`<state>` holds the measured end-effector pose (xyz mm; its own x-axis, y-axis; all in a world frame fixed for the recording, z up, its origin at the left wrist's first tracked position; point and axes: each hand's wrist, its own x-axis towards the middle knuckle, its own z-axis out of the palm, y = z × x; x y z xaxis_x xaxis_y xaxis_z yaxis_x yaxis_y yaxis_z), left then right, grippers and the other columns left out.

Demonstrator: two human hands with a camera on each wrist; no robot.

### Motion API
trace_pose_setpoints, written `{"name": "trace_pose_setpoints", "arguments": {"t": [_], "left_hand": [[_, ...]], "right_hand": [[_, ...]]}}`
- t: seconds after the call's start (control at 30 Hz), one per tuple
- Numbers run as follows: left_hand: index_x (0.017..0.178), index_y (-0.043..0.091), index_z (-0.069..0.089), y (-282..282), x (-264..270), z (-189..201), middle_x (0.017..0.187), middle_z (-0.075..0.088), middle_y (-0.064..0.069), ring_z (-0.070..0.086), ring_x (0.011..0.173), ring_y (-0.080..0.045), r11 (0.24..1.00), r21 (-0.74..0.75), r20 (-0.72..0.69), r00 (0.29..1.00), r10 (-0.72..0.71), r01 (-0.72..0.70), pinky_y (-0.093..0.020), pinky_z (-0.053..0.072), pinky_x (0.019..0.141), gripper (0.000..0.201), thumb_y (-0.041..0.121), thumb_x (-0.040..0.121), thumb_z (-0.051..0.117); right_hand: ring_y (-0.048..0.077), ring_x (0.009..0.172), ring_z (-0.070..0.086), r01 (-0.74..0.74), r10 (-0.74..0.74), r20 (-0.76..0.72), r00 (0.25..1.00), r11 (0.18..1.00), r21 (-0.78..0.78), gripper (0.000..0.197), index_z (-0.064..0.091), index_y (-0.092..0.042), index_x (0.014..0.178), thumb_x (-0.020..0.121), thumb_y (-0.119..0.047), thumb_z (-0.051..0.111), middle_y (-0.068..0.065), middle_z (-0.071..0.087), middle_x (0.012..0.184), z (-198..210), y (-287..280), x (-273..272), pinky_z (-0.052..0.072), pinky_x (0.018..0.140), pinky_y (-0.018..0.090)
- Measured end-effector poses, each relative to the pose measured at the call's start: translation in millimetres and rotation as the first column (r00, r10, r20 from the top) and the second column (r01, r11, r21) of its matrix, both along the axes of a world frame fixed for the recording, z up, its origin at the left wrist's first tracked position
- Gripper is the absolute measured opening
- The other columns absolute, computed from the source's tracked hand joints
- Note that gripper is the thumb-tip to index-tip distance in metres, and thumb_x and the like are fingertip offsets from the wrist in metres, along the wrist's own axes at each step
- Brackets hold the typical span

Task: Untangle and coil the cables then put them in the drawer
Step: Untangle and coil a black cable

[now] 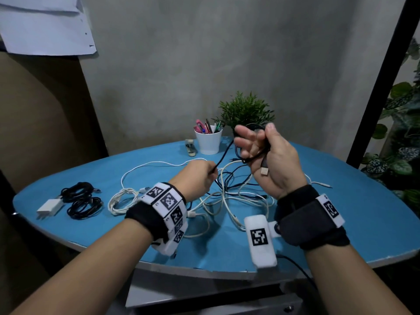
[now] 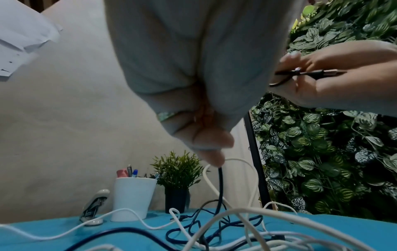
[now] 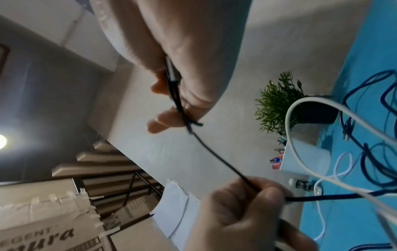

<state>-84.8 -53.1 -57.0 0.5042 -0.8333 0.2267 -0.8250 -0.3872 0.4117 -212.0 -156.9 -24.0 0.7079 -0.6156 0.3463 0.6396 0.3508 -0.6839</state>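
A thin black cable [image 1: 223,154] stretches taut between my two hands above the blue table [image 1: 341,214]. My right hand [image 1: 254,139] is raised, palm toward me, and grips a few loops of that cable, with the USB plug [image 1: 264,170] hanging below the palm. Lower and to the left, my left hand [image 1: 210,173] pinches the same cable [image 3: 219,158]. From the left hand [image 2: 211,152] a dark cable [image 2: 220,186] drops into the tangle of white and dark blue cables [image 1: 227,196] on the table.
Two coiled black cables [image 1: 83,201], a white charger [image 1: 48,206] and a coiled white cable [image 1: 120,201] lie at the table's left. A white pen cup [image 1: 208,142], a stapler [image 1: 190,148] and a small potted plant [image 1: 246,112] stand at the back. A grey cabinet [image 1: 204,294] sits under the table.
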Motion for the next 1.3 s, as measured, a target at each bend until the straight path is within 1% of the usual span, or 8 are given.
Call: {"name": "trace_pose_setpoints", "arguments": {"t": [0.2,0.4,0.57,0.73,0.83,0.97,1.17,1.3], "left_hand": [[0.082,0.006,0.054,-4.5,-1.1,-5.5,0.087,0.062,-0.014,0.06,0.067,-0.026,0.985,0.173,0.052,0.998,0.019,-0.028,-0.028,0.045,0.057,0.02,0.015,0.094,0.041],[0.09,0.015,0.041,-6.0,6.9,-3.4,0.083,0.067,-0.019,0.069,0.068,-0.027,0.976,-0.187,-0.327,0.944,0.04,-0.107,-0.039,0.058,0.066,0.014,0.013,0.098,0.031],[0.095,0.021,0.05,-1.7,8.7,15.5,0.082,0.063,0.002,0.055,0.073,-0.019,0.917,-0.397,0.001,0.999,0.046,-0.042,-0.026,0.037,0.062,0.003,0.022,0.096,0.047],[0.098,0.016,0.06,3.3,0.1,29.1,0.085,0.068,-0.004,0.06,0.074,-0.026,0.883,-0.446,0.201,0.978,-0.06,0.146,-0.036,0.048,0.071,0.01,0.022,0.09,0.059],[0.097,0.011,0.063,0.8,-6.6,28.9,0.086,0.068,-0.001,0.06,0.076,-0.018,0.879,-0.399,0.28,0.948,-0.154,0.26,-0.032,0.045,0.071,0.012,0.019,0.089,0.062],[0.096,0.008,0.063,2.2,-2.2,30.9,0.089,0.069,-0.001,0.058,0.08,-0.009,0.813,-0.504,0.273,0.947,-0.171,0.292,-0.029,0.045,0.075,0.013,0.018,0.088,0.06],[0.106,0.013,0.062,7.5,6.8,40.4,0.104,0.067,-0.001,0.059,0.098,-0.021,0.836,-0.48,0.269,0.952,-0.147,0.265,-0.029,0.043,0.087,0.018,0.018,0.091,0.054],[0.113,0.021,0.058,7.9,19.6,33.5,0.105,0.066,0.005,0.061,0.091,-0.012,0.947,-0.312,0.082,0.995,-0.053,0.076,-0.028,0.046,0.084,0.02,0.02,0.093,0.054]], "right_hand": [[0.025,0.114,0.059,0.128,-0.15,0.099,0.984,0.971,0.2,0.029,0.051,-0.006,0.084,0.102,-0.021,0.034,0.018,0.057,0.119,0.2,-3.3,5.8,0.05,0.095,0.036],[0.004,0.068,0.043,0.49,-0.506,-0.099,0.857,0.859,-0.148,0.025,0.055,-0.017,0.082,0.101,-0.018,0.04,-0.005,0.046,0.071,-14.1,-15.7,11.3,0.038,0.071,0.018],[0.004,0.064,0.04,0.523,-0.699,-0.223,0.679,0.674,-0.521,0.023,0.055,-0.024,0.08,0.099,-0.024,0.041,-0.013,0.04,0.066,-21.4,-20.4,9.8,0.036,0.067,0.025],[0.019,0.08,0.05,0.325,-0.743,-0.283,0.607,0.557,-0.765,0.027,0.057,-0.005,0.099,0.099,-0.026,0.04,-0.001,0.055,0.079,-21.8,-19.9,8.1,0.035,0.07,0.029],[0.015,0.086,0.057,0.208,-0.72,-0.295,0.629,0.521,-0.828,0.025,0.053,-0.005,0.101,0.1,-0.025,0.037,0.001,0.066,0.089,-19.4,-13.7,7.8,0.037,0.069,0.027],[0.003,0.054,0.056,0.109,-0.631,-0.326,0.704,0.549,-0.828,0.024,0.053,-0.008,0.097,0.1,-0.025,0.036,0.008,0.064,0.068,-19.0,-8.0,6.6,0.04,0.054,0.016],[0.012,0.058,0.048,-0.024,-0.509,-0.376,0.774,0.57,-0.821,0.045,0.061,-0.021,0.072,0.083,-0.061,0.044,-0.005,0.051,0.061,-28.5,-2.6,9.4,0.046,0.064,0.042],[0.007,0.042,0.035,-0.007,-0.411,-0.375,0.831,0.666,-0.746,0.041,0.052,-0.018,0.062,0.097,-0.036,0.044,-0.01,0.036,0.044,-28.2,1.1,11.1,0.043,0.055,0.033]]}}
